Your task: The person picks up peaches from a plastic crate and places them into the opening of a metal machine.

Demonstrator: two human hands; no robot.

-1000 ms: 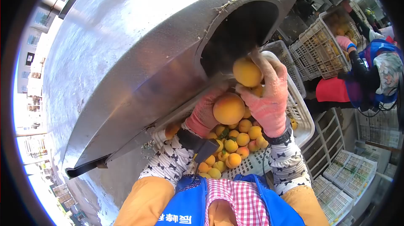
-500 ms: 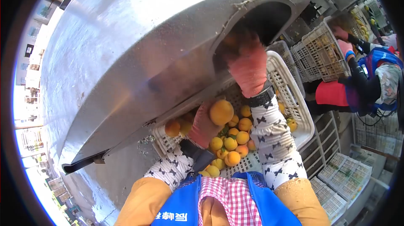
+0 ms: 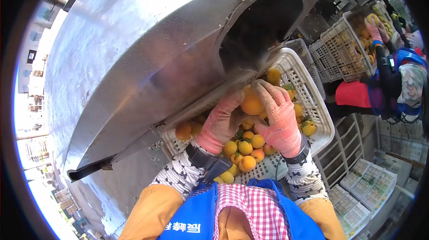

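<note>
Both my hands wear dusty pink gloves and meet over a white plastic crate [image 3: 327,126] of yellow peaches [image 3: 245,147]. Between them is one orange-yellow peach [image 3: 251,102]. My left hand [image 3: 222,123] grips its left side, the fingertips partly hidden behind the fruit. The fingers of my right hand [image 3: 282,121] curl over its upper right side. More peaches lie loose in the crate under and around the gloves, some with green leaves among them.
A large metal machine with a dark oval opening [image 3: 261,30] stands over the crate's far side. At the right, a co-worker's gloved hand [image 3: 374,30] holds a yellow fruit above another crate [image 3: 346,45]. Stacked light-coloured crates [image 3: 368,182] stand at lower right.
My right hand has come back from the machine's opening to the peach. My left hand has moved slightly up and right with that peach. The co-worker's hand has risen with a fruit.
</note>
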